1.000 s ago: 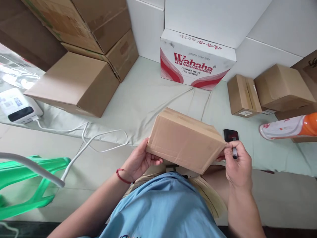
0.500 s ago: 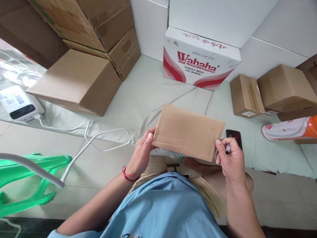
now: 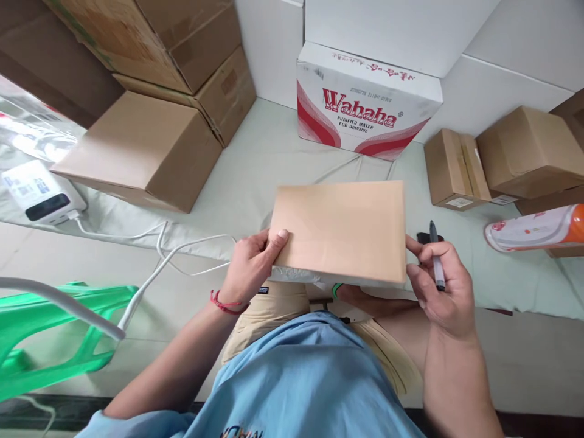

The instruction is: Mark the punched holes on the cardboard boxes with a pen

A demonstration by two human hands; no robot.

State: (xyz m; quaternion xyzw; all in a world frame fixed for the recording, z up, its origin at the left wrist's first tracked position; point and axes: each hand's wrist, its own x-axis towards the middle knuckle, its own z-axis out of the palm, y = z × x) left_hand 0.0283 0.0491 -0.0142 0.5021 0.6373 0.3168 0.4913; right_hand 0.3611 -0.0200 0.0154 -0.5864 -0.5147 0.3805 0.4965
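A flat brown cardboard piece (image 3: 340,234), perhaps a thin box or mailer, is raised in front of me above the table's near edge. My left hand (image 3: 255,261) grips its left end, thumb on the near face and fingers behind. At the right end, my right hand (image 3: 440,283) has a marker (image 3: 437,258) with a grey barrel and dark tip held among its fingers. The index finger of that hand reaches the cardboard's right edge; whether it presses there is unclear. Behind the right hand lies a black phone (image 3: 423,238), mostly covered.
Brown boxes (image 3: 150,146) are stacked at the left, with a white device (image 3: 43,191) and its cable before them. A white and red Wahaha carton (image 3: 365,109) stands at the back. Smaller boxes (image 3: 454,170) and an orange-white bottle (image 3: 533,228) sit right. A green stool (image 3: 86,359) stands lower left.
The cardboard has turned, and its creased face has given way to a smooth one. My right hand has loosened from its corner and moved right, with the marker now pointing up.
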